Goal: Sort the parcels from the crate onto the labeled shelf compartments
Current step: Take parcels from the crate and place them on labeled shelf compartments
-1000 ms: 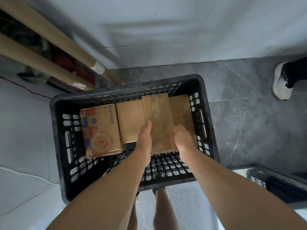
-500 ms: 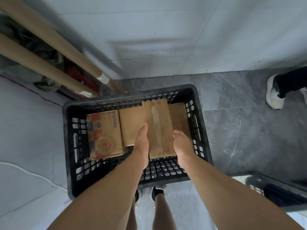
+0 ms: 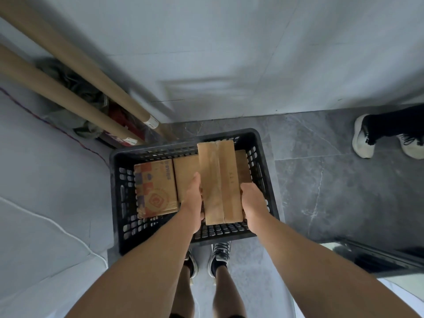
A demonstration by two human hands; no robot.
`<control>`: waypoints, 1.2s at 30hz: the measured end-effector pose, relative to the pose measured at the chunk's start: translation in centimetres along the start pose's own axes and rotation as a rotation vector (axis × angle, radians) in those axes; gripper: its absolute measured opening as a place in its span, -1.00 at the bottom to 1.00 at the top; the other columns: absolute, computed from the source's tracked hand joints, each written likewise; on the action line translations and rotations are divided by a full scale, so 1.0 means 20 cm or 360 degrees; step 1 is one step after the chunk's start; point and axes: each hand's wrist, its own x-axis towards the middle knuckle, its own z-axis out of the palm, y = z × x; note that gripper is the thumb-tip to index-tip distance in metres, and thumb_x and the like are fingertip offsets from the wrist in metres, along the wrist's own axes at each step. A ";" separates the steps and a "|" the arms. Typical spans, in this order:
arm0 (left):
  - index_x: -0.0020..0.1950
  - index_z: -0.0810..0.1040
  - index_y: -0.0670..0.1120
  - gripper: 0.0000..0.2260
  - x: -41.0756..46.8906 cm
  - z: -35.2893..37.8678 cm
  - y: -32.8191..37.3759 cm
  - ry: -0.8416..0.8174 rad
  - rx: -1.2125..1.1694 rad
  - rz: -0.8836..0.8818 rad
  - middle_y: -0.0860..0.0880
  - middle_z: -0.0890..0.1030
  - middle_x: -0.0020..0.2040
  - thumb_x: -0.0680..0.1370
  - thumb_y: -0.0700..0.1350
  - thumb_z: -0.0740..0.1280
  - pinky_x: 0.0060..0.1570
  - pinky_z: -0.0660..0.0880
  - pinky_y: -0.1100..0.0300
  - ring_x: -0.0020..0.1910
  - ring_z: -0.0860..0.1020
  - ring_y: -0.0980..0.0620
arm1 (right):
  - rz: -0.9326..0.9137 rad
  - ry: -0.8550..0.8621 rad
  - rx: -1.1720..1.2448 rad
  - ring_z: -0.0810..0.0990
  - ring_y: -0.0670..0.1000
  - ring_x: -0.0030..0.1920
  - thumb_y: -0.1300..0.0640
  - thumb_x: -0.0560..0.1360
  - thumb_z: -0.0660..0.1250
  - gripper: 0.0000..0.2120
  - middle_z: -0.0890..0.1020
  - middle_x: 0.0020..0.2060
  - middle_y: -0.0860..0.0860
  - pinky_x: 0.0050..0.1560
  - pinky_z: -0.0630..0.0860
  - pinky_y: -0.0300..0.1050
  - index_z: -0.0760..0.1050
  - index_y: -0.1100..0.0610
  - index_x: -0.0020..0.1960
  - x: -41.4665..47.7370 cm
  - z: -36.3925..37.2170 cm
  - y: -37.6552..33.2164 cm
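Left hand and right hand are both gripping one taped brown parcel, left hand on its left long edge, right hand on its right long edge, fingers curling round the sides, fingertips hidden underneath. The parcel is sitting mid-frame, long way up the picture, riding above the other parcels, with its far end overlapping the far rim of the black crate. Crate is standing on the grey tile floor, centre of frame. Inside it, a printed parcel with red and blue markings is lying at the left, and a plain brown parcel is lying just beside it, partly under the held one. Another brown parcel is peeking out at the right. Two cardboard tubes are leaning diagonally in the upper left against the white wall, with crumpled cloth between them. The person's own dark shoes are showing below the crate. Someone else's white shoes are standing at the right edge
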 end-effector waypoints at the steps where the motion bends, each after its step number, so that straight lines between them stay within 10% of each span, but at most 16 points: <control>1: 0.25 0.49 -0.02 -0.51 -0.03 -0.01 0.02 -0.0024 0.0040 0.0002 -0.03 0.58 0.18 0.63 0.33 0.08 0.25 0.40 -0.11 0.07 0.53 0.03 | 0.0019 -0.0006 0.0060 0.61 0.11 0.14 -0.16 0.43 0.07 -0.57 0.65 0.09 -0.01 0.24 0.54 0.24 0.55 -0.11 0.18 -0.05 -0.02 -0.03; 4: 0.02 0.47 0.06 -0.61 -0.14 -0.02 0.10 -0.0034 0.0155 0.0033 -0.06 0.57 0.09 0.65 0.32 0.05 0.12 0.41 -0.09 0.00 0.52 0.01 | 0.0157 -0.0104 0.0229 0.57 0.09 0.21 -0.28 0.56 0.07 -0.54 0.62 0.21 -0.06 0.32 0.45 0.30 0.47 -0.16 0.35 -0.24 -0.05 -0.16; 9: 0.29 0.46 0.01 -0.43 -0.32 -0.02 0.21 -0.0119 0.0380 0.0060 -0.02 0.57 0.20 0.60 0.41 0.01 0.29 0.42 -0.17 0.15 0.53 -0.02 | 0.0218 -0.0273 0.0272 0.53 0.20 0.28 -0.39 0.60 0.05 -0.42 0.58 0.28 0.07 0.29 0.43 0.37 0.44 -0.04 0.41 -0.43 -0.11 -0.32; 13: 0.14 0.53 0.12 -0.54 -0.43 -0.03 0.32 -0.0113 0.0371 0.0171 0.01 0.58 0.18 0.61 0.39 0.02 0.29 0.38 -0.20 0.11 0.52 0.02 | 0.0149 -0.0330 0.0333 0.54 0.23 0.29 -0.41 0.58 0.06 -0.37 0.58 0.27 0.13 0.34 0.39 0.39 0.44 0.01 0.40 -0.51 -0.15 -0.42; 18: 0.29 0.53 0.12 -0.46 -0.59 -0.06 0.41 -0.0039 0.0360 0.0273 -0.01 0.54 0.33 0.58 0.42 0.02 0.48 0.21 -0.20 0.40 0.42 -0.11 | -0.0010 -0.0403 0.0496 0.59 0.21 0.20 -0.28 0.66 0.06 -0.54 0.64 0.16 0.12 0.36 0.42 0.31 0.56 0.03 0.12 -0.59 -0.17 -0.56; 23: 0.33 0.49 -0.01 -0.50 -0.72 -0.09 0.50 -0.0025 0.0169 0.0408 0.01 0.60 0.22 0.67 0.28 0.00 0.19 0.35 0.08 0.00 0.55 0.11 | -0.0104 -0.0407 0.0449 0.61 0.23 0.08 -0.35 0.62 0.09 -0.45 0.63 0.08 0.16 0.25 0.50 0.33 0.53 0.12 0.10 -0.68 -0.19 -0.71; 31: 0.08 0.59 -0.08 -0.29 -0.94 -0.16 0.68 -0.0112 0.0184 0.0295 -0.08 0.56 0.29 0.50 0.52 0.03 0.37 0.08 -0.49 0.40 0.39 -0.11 | -0.0268 -0.0646 0.0292 0.56 0.32 0.25 -0.56 0.39 0.19 -0.23 0.60 0.19 0.18 0.30 0.46 0.37 0.52 -0.01 0.31 -0.87 -0.21 -0.88; 33: 0.24 0.57 -0.16 -0.17 -1.00 -0.16 0.70 -0.0124 0.0181 0.0318 -0.14 0.51 0.40 0.47 0.54 0.06 0.37 0.16 -0.50 0.46 0.37 -0.16 | -0.0267 -0.0718 0.0241 0.54 0.35 0.31 -0.67 0.22 0.24 -0.01 0.59 0.29 0.24 0.31 0.46 0.37 0.56 0.02 0.37 -0.92 -0.21 -0.93; 36: 0.51 0.40 -0.06 -0.06 -1.07 -0.15 0.71 -0.0225 0.0093 0.0357 -0.15 0.45 0.47 0.38 0.59 0.13 0.31 0.32 -0.45 0.46 0.37 -0.20 | -0.0413 -0.0745 0.0150 0.61 0.27 0.19 -0.60 0.36 0.18 -0.28 0.64 0.21 0.14 0.25 0.52 0.30 0.58 -0.15 0.28 -1.02 -0.23 -1.00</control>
